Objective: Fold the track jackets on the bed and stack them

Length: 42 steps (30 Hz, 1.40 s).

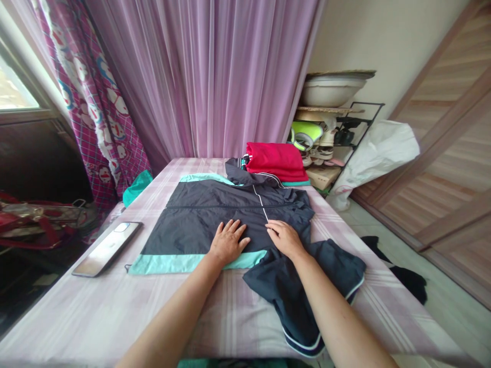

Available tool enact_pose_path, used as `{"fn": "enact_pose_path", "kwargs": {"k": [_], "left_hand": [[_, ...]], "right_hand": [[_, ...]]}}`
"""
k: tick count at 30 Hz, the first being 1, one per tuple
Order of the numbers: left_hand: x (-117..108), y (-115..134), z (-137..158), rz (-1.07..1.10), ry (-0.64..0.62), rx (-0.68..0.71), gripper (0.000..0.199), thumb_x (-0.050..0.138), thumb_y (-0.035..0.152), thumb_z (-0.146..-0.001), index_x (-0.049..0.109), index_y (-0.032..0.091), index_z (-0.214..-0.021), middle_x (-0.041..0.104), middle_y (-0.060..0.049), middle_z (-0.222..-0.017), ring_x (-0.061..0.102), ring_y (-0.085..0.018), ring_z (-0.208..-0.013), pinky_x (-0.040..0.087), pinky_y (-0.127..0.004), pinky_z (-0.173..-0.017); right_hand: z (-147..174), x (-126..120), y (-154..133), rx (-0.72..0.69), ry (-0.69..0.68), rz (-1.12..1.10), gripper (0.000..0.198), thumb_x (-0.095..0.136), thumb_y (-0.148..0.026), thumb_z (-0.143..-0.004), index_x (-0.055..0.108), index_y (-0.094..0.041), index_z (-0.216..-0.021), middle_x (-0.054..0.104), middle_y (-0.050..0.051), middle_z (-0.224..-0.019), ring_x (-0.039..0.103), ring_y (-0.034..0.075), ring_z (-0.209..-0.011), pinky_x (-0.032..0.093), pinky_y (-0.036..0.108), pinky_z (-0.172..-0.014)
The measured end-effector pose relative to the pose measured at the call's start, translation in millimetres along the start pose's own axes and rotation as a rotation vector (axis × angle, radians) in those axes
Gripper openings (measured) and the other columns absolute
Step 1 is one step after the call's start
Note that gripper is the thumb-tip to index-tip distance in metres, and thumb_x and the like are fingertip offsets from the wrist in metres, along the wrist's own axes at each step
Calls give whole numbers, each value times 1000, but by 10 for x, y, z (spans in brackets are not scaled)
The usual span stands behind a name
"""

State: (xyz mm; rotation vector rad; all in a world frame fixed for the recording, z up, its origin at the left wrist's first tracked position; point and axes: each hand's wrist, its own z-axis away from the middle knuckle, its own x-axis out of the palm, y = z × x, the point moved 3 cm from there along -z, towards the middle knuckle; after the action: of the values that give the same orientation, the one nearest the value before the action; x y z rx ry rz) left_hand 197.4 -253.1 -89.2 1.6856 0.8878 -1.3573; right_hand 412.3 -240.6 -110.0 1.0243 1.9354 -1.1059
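A dark zip-up jacket (pixel 199 197) with mint side panels and white piping lies spread on the table, its collar end toward the right. One sleeve (pixel 291 301) hangs toward me, bunched near the front edge. My left hand (pixel 229 241) rests flat on the jacket's body just above the near mint panel, fingers spread. Beside it, my right hand (pixel 284 236) touches the jacket near the white piping, with its fingers bent and close together; whether fabric is pinched beneath them is hidden.
A phone (pixel 107 249) lies at the table's left. Folded red clothing (pixel 276 161) is stacked at the back right of the checked tablecloth (pixel 153 312). Beyond stand a shoe rack (pixel 347 148) and a white bag (pixel 378 158). Purple curtains (pixel 207 76) hang behind the table.
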Motion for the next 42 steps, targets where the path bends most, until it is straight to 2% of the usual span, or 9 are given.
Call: {"fn": "enact_pose_path", "kwargs": {"k": [5, 8, 15, 19, 24, 31, 34, 37, 42], "left_hand": [[-34, -259, 129, -47, 21, -45, 51, 37, 50, -99, 50, 32, -144, 47, -4, -153, 38, -26, -144, 28, -51, -119], [-112, -522, 268, -74, 21, -132, 51, 35, 48, -99, 50, 29, -144, 46, -5, -153, 37, -26, -144, 27, -51, -119], [-237, -1398, 745, -128, 105, -586, 55, 34, 49, -97, 50, 24, -144, 46, -10, -153, 38, -30, -143, 30, -55, -116], [-328, -1652, 876, -146, 105, -722, 61, 31, 53, -97, 47, 19, -146, 41, -14, -156, 36, -33, -144, 29, -58, -115], [-411, -1515, 717, -138, 98, -703, 63, 31, 51, -98, 44, 15, -147, 38, -18, -157, 33, -36, -145, 28, -60, -115], [-243, -664, 144, -88, 147, -285, 56, 35, 51, -98, 48, 24, -146, 39, -10, -157, 31, -31, -147, 21, -58, -119], [-156, -448, -30, -56, 95, -150, 55, 36, 52, -98, 48, 28, -146, 41, -6, -157, 31, -29, -147, 19, -57, -121], [-99, -477, -75, -43, 18, -168, 54, 35, 52, -99, 48, 28, -146, 43, -6, -156, 33, -29, -146, 19, -59, -120], [-136, -775, 81, -73, -6, -205, 54, 34, 50, -99, 47, 28, -147, 42, -6, -156, 33, -28, -146, 22, -55, -119]], "right_hand": [[-5, -1, 1, -2, 7, -19, 29, 51, -22, -90, 76, -23, -104, 72, 7, -119, 65, 20, -113, 48, 38, -104], [-8, -12, -6, -1, 6, -23, 29, 51, -21, -90, 76, -24, -103, 72, 6, -119, 65, 20, -113, 48, 38, -104], [-7, -23, 3, -2, -9, -37, 29, 51, -21, -90, 76, -25, -104, 72, 6, -120, 65, 21, -113, 48, 39, -105], [-3, -12, 15, -11, -15, -36, 30, 51, -21, -90, 76, -23, -105, 72, 7, -121, 65, 21, -113, 48, 39, -105], [-4, 0, 25, -4, -10, -26, 29, 51, -21, -90, 76, -22, -104, 72, 8, -119, 65, 22, -113, 49, 39, -104], [3, 10, 36, -12, 1, -14, 29, 51, -21, -90, 76, -23, -104, 72, 7, -119, 66, 21, -112, 49, 38, -104], [7, 3, 29, -12, -4, -9, 29, 50, -22, -90, 76, -24, -104, 72, 7, -120, 65, 21, -113, 48, 38, -105], [9, -5, 24, -4, -14, -20, 30, 50, -22, -90, 76, -23, -105, 72, 7, -121, 64, 21, -114, 47, 38, -105], [10, -11, 27, 6, -13, -28, 29, 50, -22, -90, 76, -24, -104, 72, 6, -121, 64, 21, -114, 47, 38, -105]]}}
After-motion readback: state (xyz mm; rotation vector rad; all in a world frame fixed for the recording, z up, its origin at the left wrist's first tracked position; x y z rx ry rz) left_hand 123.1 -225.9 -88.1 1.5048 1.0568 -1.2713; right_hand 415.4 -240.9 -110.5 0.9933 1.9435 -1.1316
